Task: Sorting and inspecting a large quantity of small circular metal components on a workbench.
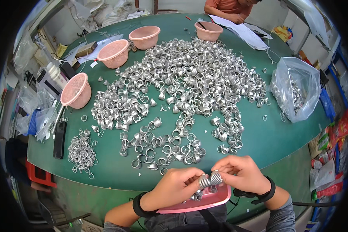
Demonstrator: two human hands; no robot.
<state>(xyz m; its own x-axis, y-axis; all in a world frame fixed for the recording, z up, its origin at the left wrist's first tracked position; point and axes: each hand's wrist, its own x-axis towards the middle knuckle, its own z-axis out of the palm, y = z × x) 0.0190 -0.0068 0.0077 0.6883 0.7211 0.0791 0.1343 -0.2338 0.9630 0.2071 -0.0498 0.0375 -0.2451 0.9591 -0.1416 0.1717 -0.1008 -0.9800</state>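
Head view showed the person's left hand [177, 185] pinching a wide silver metal ring with slanting grooves [204, 181] between thumb and fingertips, while the right hand [244, 174] pinched a similar grooved silver metal ring [216, 178] just beside it. Both grips were closed on their rings; whether the two rings touched could not be told. They were above a shallow pink plastic tray [174, 210] just off the near edge of the green table [261, 133], with a few loose silver rings [197, 196] lying in it. Beyond the hands, a broad pile of silver metal rings [193, 69] spread over the table, and a small heap of thin silver rings [82, 152] lay apart on the left.

A light pinch at the rims seemed best, leaving the grooved faces uncovered. Turning both pieces slowly, at matching angles, would likely have given a fair side-by-side look. Staying low over the tray seemed wise, since a slipped ring would then probably have dropped inside it.
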